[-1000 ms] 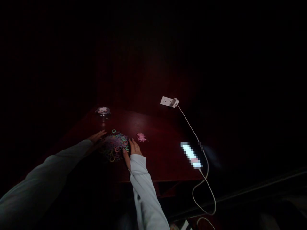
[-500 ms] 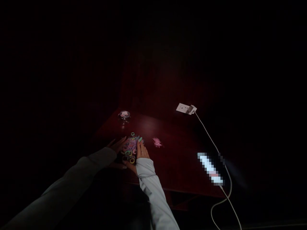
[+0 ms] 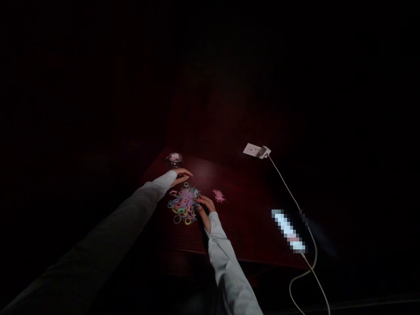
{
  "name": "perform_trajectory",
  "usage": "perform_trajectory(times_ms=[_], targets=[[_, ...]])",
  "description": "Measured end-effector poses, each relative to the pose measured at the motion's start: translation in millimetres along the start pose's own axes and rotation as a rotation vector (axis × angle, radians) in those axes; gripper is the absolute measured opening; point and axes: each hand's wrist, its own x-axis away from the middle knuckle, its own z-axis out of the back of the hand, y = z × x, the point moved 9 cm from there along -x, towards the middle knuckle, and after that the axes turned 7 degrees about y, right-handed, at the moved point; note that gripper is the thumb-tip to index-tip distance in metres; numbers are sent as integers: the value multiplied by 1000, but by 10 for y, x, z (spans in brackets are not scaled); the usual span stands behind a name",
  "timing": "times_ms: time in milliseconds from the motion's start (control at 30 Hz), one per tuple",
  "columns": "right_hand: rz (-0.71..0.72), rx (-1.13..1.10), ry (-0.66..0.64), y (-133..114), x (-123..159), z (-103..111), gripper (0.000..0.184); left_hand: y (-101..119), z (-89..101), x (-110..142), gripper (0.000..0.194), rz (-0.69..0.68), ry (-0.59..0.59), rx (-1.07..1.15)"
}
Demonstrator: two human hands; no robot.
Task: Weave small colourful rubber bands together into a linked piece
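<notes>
Several small coloured hair ties [image 3: 181,211] lie in a loose heap on a dark red wooden table. My left hand [image 3: 182,176] is just beyond the heap's far side, its fingers stretched out and nothing visible in them. At the heap's right edge is my right hand [image 3: 206,208], thumb and fingers apart, with the fingertips at the hair ties. Whether they touch any is hard to tell in the dim light. Behind my left hand stands a small clear jar [image 3: 175,158] with pink and white on its top, its lower part partly hidden.
A smaller pink pile [image 3: 218,196] of thin strands lies right of my right hand. Farther right, a white socket [image 3: 252,150] holds a charger [image 3: 264,152]. Its white cable [image 3: 286,188] runs down past a blurred bright phone-like object [image 3: 288,232]. The surroundings are very dark.
My hands have parted from around the heap. The left has moved away and up toward the jar, the right slightly rightward. The hair ties now lie more spread out.
</notes>
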Motion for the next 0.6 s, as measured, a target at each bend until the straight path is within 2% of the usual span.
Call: perform_trajectory(times_ms=[67,167,267,333,400,500,600], targets=[[30,-7,-22,87,-200,14,22,-175,2,-17,39,12,95,11],[47,14,-104,172,-568,-41,19,-300,-100,35,30,-9,91,-12],[156,66,-119,80,-806,-135,20,-312,-146,88,26,-16,86,-46],[243,110,-67,-24,-820,-169,23,-272,-170,104,26,-39,57,-59],[300,154,-25,-110,-732,-185,27,-250,-140,88,26,-36,77,-58],[384,229,-88,-221,-523,-232,27,-257,-49,3,28,8,162,20],[405,253,-96,-270,-417,-162,27,-355,77,-116,43,119,287,224]])
